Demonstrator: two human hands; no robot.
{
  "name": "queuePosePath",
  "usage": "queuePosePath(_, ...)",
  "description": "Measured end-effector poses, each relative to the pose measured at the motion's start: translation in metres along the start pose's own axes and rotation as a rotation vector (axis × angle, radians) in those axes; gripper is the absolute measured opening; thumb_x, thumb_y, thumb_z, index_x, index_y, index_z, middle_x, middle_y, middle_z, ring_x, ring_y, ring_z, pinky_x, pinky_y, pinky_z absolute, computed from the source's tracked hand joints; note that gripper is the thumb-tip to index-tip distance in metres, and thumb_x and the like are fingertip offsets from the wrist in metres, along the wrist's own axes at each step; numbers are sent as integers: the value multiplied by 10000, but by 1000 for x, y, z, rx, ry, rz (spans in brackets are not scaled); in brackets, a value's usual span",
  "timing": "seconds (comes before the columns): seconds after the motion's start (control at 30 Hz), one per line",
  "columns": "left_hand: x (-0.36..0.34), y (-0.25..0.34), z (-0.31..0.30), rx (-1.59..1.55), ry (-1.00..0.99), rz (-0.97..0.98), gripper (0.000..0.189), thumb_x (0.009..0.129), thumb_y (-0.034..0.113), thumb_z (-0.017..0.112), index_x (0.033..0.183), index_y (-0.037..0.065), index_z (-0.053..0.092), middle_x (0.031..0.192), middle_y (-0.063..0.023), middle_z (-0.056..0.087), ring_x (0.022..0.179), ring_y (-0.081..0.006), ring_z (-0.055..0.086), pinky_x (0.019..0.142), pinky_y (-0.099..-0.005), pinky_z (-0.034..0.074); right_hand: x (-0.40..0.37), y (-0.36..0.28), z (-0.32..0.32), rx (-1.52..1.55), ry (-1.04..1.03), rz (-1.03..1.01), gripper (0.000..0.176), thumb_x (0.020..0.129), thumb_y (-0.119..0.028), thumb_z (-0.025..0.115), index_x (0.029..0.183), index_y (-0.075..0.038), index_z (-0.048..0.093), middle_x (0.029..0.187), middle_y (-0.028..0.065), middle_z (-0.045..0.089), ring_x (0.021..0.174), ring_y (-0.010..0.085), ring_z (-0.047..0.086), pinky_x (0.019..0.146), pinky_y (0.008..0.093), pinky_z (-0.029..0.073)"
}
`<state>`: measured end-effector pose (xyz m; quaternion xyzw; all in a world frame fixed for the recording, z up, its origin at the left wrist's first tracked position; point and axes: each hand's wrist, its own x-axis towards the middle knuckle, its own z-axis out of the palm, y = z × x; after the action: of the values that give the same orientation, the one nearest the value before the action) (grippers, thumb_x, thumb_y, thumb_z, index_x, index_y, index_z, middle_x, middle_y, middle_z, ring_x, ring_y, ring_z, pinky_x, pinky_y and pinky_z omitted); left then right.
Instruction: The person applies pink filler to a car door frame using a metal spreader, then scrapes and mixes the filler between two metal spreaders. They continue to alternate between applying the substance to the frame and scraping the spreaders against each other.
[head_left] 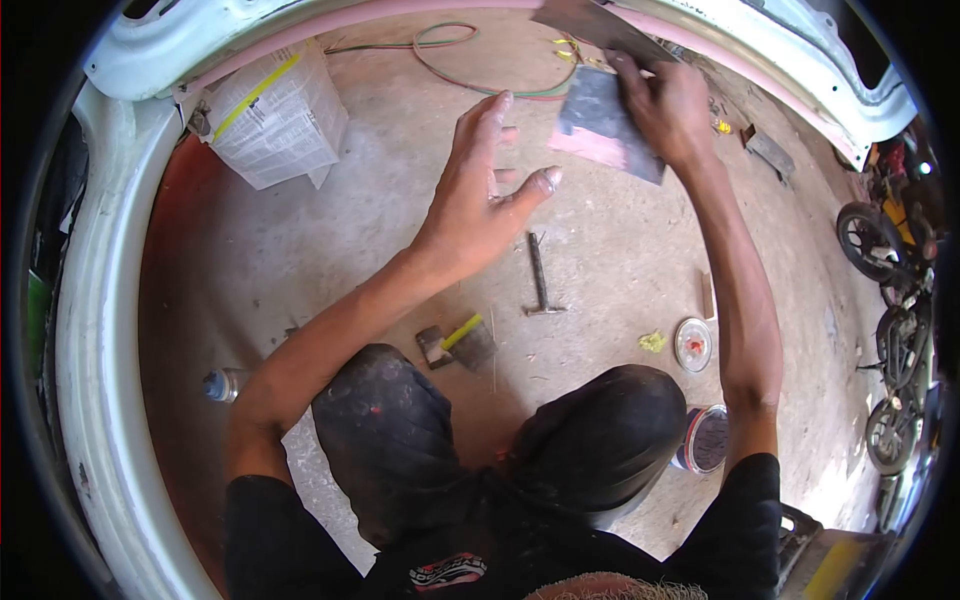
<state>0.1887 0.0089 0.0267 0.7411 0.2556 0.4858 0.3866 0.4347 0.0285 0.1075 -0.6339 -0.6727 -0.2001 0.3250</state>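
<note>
My right hand (672,105) is raised at the upper right, closed on a dark flat spreader (600,27) that reaches toward the pink-edged car panel (420,10). Just beside its thumb and wrist is a dark thin plate with pink filler (597,147) smeared on its lower part; I cannot tell if that hand also grips the plate. My left hand (475,190) hangs in the air over the floor with fingers apart and nothing in it. Pale residue coats its fingertips.
A hammer-like tool (540,275) and a dark spreader with yellow tape (470,340) lie on the floor. Near my right knee are an open can (707,440) and a round lid (692,345). Newspaper masking (275,120) hangs left; a hose (440,75) curls ahead. Motorcycles (885,240) stand right.
</note>
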Motion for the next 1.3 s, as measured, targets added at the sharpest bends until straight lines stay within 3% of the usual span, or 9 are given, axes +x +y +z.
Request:
queuePosePath(0.13,5,-12,-7,-344,117,-271,623,981,303,722,1445,2,436,1381,-116,480,1299,-211,517,1036,-391,501,4,-63,21,80,-25,-142,497,1020,-442,589,881,-7,785,728,260,675,710,421,685,710,500,535)
queuePosePath(0.17,6,-13,-14,-426,140,-391,581,986,338,716,1400,9,476,1334,-103,512,1278,-197,523,1054,-393,485,1,-73,25,80,-94,-133,290,994,-343,602,1068,-109,756,813,205,715,778,419,695,725,533,548)
queuePosePath(0.27,3,-40,-25,-378,273,-362,1032,940,417,757,1569,-124,145,1559,-304,321,1368,-281,462,1102,-368,425,-22,-74,43,180,-116,-189,310,984,-352,619,999,-74,756,829,229,704,797,427,688,731,527,540)
queuePosePath(0.37,-3,-20,-32,-213,167,-330,897,937,444,748,1548,-67,335,1369,-230,606,1279,-265,582,1100,-403,444,-71,-34,85,437,-237,-90,478,928,-432,706,786,24,717,732,253,669,724,460,649,699,509,528)
queuePosePath(0.53,-16,-43,-28,-193,1,-413,608,979,309,707,1420,-29,459,1305,-140,639,1196,-214,606,1044,-352,477,-242,-6,119,967,-615,691,381,984,-309,725,862,52,730,721,39,675,630,89,570,577,326,475)
queuePosePath(0.77,-11,-75,-38,-133,-542,-534,618,992,311,687,1503,26,486,1400,-109,634,1273,-170,579,1066,-347,448,-450,34,192,1111,-726,1276,386,974,-311,743,821,43,727,692,13,655,582,79,547,515,295,426)
queuePosePath(1.03,-163,-241,-17,677,-791,-653,584,811,588,760,1033,49,730,974,-199,723,916,-360,699,778,-473,540,-508,2,198,910,-783,1241,536,970,-461,710,845,60,738,693,44,656,644,112,571,595,343,475)
queuePosePath(1.2,-253,-246,34,905,-574,-426,808,646,498,901,1273,73,619,1243,-159,575,1184,-330,578,920,-478,519,-546,-3,212,679,-743,1035,559,953,-522,678,1030,27,753,893,214,745,875,307,725,830,397,545)
queuePosePath(1.3,-255,-248,32,843,-537,-401,798,678,404,905,1338,90,585,1257,-155,570,1165,-338,589,911,-466,521,-505,-16,170,670,-796,946,404,936,-415,729,1025,-24,779,832,141,758,802,213,719,753,375,552)
